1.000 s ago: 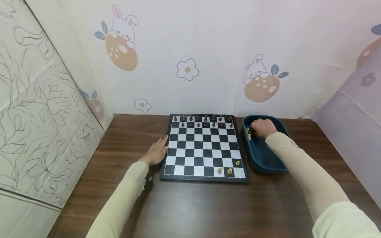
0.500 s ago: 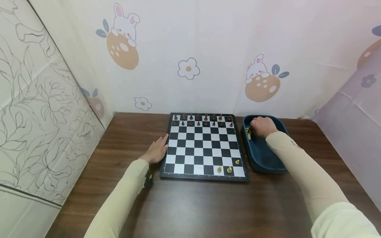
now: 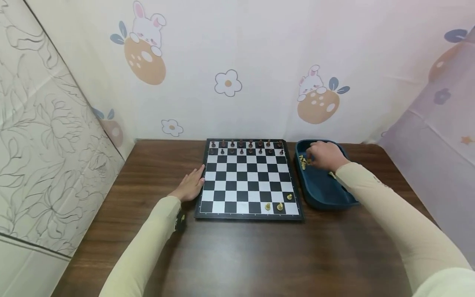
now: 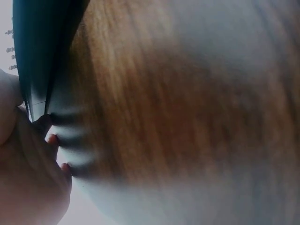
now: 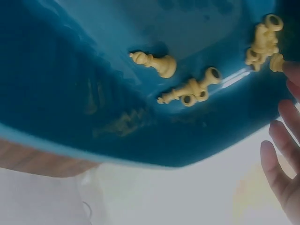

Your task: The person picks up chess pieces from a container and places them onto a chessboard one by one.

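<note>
My left hand point(image 3: 189, 185) lies with straight fingers along the left edge of the chessboard point(image 3: 241, 177); the left wrist view shows its fingertips by the board's dark side. My right hand point(image 3: 325, 156) is inside the blue tray point(image 3: 323, 192), thumb and fingertip pinching a cream chess piece point(image 5: 276, 62). Its top is hidden by the fingers. Other cream pieces lie in the tray: a bishop point(image 5: 157, 64), a small group point(image 5: 190, 90) and a cluster point(image 5: 263, 42) near the fingers. Three cream pieces stand at the board's near right, one a knight-like piece point(image 3: 280, 206).
Two rows of dark reddish chess pieces point(image 3: 250, 144) stand along the board's far side. The tray sits right beside the board on a brown wooden table point(image 3: 237, 255). A printed curtain point(image 3: 259, 49) hangs behind the table's far edge, and a patterned wall point(image 3: 48, 123) borders the left.
My right hand has shifted a little within the tray, and a piece now shows at its fingertips. More cream pieces show beneath the wrist. The left hand keeps its place at the board.
</note>
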{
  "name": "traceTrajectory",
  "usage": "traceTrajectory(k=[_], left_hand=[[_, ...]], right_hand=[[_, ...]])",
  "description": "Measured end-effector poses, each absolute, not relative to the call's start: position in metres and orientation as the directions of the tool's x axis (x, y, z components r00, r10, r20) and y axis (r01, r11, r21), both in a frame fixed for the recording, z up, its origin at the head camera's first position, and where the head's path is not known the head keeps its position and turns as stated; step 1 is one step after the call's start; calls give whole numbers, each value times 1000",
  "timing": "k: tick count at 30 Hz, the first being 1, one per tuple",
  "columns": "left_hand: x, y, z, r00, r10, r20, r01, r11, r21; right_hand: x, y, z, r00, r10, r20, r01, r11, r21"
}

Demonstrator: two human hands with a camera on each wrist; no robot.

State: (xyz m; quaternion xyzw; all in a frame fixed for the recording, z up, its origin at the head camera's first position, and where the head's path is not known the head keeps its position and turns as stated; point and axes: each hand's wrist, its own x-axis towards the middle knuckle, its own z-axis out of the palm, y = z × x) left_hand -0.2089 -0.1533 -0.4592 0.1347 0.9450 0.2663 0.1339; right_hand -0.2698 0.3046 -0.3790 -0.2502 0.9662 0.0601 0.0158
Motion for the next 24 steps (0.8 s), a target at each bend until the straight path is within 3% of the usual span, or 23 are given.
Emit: traceTrajectory(k=[9, 24], left_hand=[[-208, -157, -455, -928, 328, -179, 184, 818, 544], [-209, -155, -461, -929, 336, -156, 204, 814, 544]], right_hand=[[-243, 293, -356, -856, -517, -20, -517, 853, 74], [-189, 280, -343, -762, -641, 92, -637, 767, 74]])
